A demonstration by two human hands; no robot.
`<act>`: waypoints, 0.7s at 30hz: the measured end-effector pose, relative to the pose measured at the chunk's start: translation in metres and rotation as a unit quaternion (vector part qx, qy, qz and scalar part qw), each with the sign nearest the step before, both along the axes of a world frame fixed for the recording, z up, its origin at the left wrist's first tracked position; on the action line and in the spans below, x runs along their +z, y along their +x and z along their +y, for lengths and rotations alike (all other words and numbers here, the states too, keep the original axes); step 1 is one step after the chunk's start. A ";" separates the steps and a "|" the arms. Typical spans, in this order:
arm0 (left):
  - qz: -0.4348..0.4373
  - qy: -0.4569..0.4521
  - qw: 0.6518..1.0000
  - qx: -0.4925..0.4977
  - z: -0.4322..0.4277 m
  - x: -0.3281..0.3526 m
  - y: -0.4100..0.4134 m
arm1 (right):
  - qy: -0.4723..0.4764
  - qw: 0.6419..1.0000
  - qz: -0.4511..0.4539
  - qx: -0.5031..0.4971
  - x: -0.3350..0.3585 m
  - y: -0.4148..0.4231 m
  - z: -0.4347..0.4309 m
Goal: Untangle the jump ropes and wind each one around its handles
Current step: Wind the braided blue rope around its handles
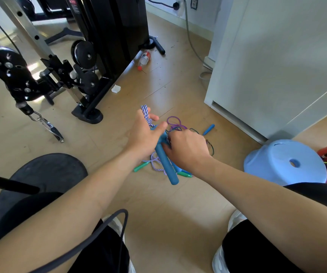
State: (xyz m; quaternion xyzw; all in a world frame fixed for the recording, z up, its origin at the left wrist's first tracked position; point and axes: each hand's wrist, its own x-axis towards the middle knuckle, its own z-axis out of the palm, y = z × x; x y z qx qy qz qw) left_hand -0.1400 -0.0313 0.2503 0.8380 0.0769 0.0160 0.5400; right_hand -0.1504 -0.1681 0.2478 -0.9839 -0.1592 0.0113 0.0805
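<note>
our left hand (145, 134) grips the striped rope (145, 112) and teal handles (165, 164); beside it, our right hand (187, 149) curls round those handles.

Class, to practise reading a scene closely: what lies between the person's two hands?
In the head view, a teal handle lies between the left hand and right hand, touching both; the left hand also holds the blue-and-white rope.

Two thick teal handles (167, 168) are held tilted, left of the pale blue stool (285, 162), with a blue-and-white braided rope (145, 113) looped above them and trailing beneath. A thin purple rope (174, 121), a dark green rope (211, 147), a small blue handle (209, 129) and green handles (140, 167) are seen tangled together left of that stool.
</note>
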 end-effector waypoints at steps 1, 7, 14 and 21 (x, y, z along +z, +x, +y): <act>0.004 0.004 1.000 -0.010 0.001 -0.001 0.000 | -0.002 1.000 0.000 0.006 0.001 0.000 0.001; 0.001 0.001 1.000 -0.022 0.008 -0.006 0.000 | 0.039 0.997 0.039 0.053 0.006 0.006 -0.006; -0.049 0.014 0.997 -0.058 0.033 0.006 0.011 | 0.170 0.944 0.283 0.016 0.022 0.018 -0.036; -0.063 0.114 0.985 -0.112 0.044 0.006 0.014 | 0.149 0.946 0.288 -0.007 0.029 0.027 -0.052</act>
